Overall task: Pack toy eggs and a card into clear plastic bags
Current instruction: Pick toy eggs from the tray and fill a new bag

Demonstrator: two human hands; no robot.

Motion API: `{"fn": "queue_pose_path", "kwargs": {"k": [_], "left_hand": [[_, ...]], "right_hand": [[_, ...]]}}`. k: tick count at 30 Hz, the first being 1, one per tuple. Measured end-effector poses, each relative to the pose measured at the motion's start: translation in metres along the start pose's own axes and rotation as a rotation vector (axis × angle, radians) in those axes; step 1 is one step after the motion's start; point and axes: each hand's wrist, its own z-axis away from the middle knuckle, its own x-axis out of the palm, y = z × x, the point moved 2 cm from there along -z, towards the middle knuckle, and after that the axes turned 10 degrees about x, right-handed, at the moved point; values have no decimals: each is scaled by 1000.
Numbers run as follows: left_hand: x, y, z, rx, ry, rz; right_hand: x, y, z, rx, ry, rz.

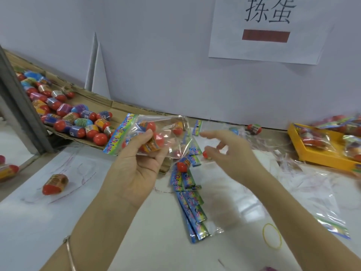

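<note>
Above the tabletop [35,231], your left hand [134,169] lifts a clear plastic bag [166,124], grip curled round its crinkly film, red-capped toy eggs [154,139] inside. The bag hides part of the cardboard flat [121,110] behind it, where a heap of eggs [78,122] lies, rounded and glossy. Your right hand [232,153] is blurred: grip spread or pinching, I cannot tell, though a small red egg [205,153] sits perhaps at its fingertips. Below, shiny cards [192,208] fan out in a long stack, a stray egg [182,166] on top. Far right, a yellow tray [316,160] carries packed bags; a thin rubber band [264,234] loops nearby.
</note>
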Motion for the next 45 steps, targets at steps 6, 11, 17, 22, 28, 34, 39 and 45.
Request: {"fn": "queue_pose_path", "kwargs": {"k": [6, 11, 17, 22, 28, 34, 39, 45], "left_hand": [[-2, 0, -1, 10, -14, -41], [-1, -1, 0, -7, -30, -59], [0, -6, 5, -37, -16, -59], [-1, -10, 7, -32, -40, -68], [-1, -12, 8, -18, -117, -60], [3, -16, 13, -52, -148, -59], [0, -20, 13, -73, -104, -70], [-1, -18, 11, -41, -109, -87]], "right_hand": [[49, -3, 5, -120, -89, 533], [23, -3, -1, 45, -6, -201], [-24, -30, 5, -20, -78, -728], [-21, -46, 14, -8, -163, -343], [-20, -49, 21, 123, -269, -308], [-15, -50, 23, -37, 18, -127], [-8, -50, 26, -147, 175, -110], [-14, -50, 22, -41, 134, -547]]}}
